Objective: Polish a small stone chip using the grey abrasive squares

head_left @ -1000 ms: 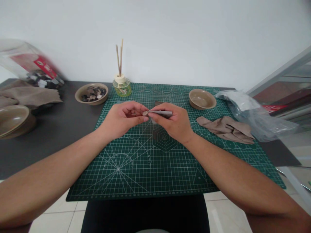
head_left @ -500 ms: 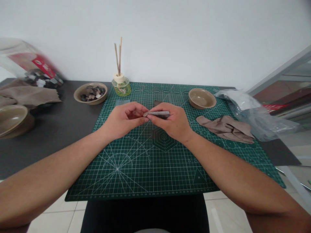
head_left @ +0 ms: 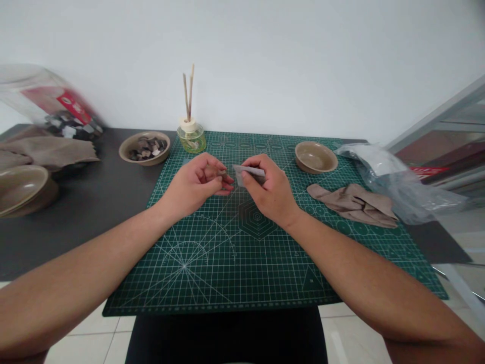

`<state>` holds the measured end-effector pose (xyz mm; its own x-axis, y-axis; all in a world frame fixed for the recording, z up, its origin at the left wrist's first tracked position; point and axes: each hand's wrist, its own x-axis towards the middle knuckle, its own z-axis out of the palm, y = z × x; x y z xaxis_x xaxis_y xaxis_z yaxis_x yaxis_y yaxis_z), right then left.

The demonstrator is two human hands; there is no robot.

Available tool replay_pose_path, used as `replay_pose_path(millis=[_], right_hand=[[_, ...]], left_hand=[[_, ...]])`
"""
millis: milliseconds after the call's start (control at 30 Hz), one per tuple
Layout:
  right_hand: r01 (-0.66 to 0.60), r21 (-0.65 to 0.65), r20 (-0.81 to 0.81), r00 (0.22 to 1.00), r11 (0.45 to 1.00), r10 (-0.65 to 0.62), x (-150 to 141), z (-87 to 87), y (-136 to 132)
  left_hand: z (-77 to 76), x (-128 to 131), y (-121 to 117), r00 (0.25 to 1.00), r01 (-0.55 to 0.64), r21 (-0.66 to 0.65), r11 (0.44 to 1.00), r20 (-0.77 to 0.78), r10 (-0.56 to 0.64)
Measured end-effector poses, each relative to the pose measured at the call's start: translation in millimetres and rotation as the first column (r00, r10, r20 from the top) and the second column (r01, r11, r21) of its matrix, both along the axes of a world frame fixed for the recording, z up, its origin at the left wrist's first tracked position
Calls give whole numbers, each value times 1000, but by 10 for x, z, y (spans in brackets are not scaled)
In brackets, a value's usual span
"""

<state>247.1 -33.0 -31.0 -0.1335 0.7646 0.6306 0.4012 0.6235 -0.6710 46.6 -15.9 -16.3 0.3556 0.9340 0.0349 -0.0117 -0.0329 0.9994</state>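
Observation:
My right hand (head_left: 271, 189) grips a thin grey folded sheet (head_left: 246, 174) between thumb and fingers; its material is hard to tell. My left hand (head_left: 197, 182) is a short gap to the left, thumb and index finger pinched on a small brownish piece (head_left: 222, 173), its other fingers curled loosely. Both hands hover over the green cutting mat (head_left: 212, 283). Behind the left hand stands a tan bowl of dark and light chips (head_left: 147, 147). Another tan bowl (head_left: 316, 157) sits beyond the right hand.
A brown cloth (head_left: 356, 202) and a clear plastic bag (head_left: 409, 187) lie at the right. A reed diffuser (head_left: 190, 134) stands near the wall. At the far left are more tan bowls (head_left: 26, 189), another brown cloth (head_left: 56, 149) and a clear bag with dark pieces (head_left: 71, 121).
My hands have drawn apart; earlier their fingertips met at the small piece and grey sheet. The sheet now shows more of its face in my right hand.

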Motion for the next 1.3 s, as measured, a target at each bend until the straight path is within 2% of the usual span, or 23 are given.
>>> replay_pose_path(millis=[200, 367, 433, 667, 800, 933, 1100, 1300], right_hand=[[23, 44, 51, 998, 999, -26, -10, 13, -7], [55, 56, 80, 995, 997, -59, 7, 39, -20], [54, 63, 103, 993, 997, -61, 7, 39, -20], [7, 73, 215, 976, 997, -23, -17, 19, -34], [-54, 115, 252, 967, 992, 23, -16, 12, -42], [-38, 145, 266, 964, 989, -2, 5, 5, -28], [4, 113, 293, 956, 994, -37, 20, 8, -28], [-18, 138, 303, 953, 990, -25, 18, 9, -49]], left_hand=[[-47, 15, 42, 1000, 3, -34, 999, -5, -3], [-52, -2, 51, 983, 18, 120, 993, -185, 5], [-45, -8, 45, 979, 22, 150, 989, -204, 9], [-31, 17, 25, 990, 113, 20, 993, -82, -111], [-27, 16, 24, 988, 147, 18, 989, -44, -146], [-28, 5, 17, 985, 170, 40, 985, -25, -169], [-26, -5, 4, 988, 150, 64, 987, -44, -148], [11, 0, 4, 979, 44, 246, 968, -206, 7]])
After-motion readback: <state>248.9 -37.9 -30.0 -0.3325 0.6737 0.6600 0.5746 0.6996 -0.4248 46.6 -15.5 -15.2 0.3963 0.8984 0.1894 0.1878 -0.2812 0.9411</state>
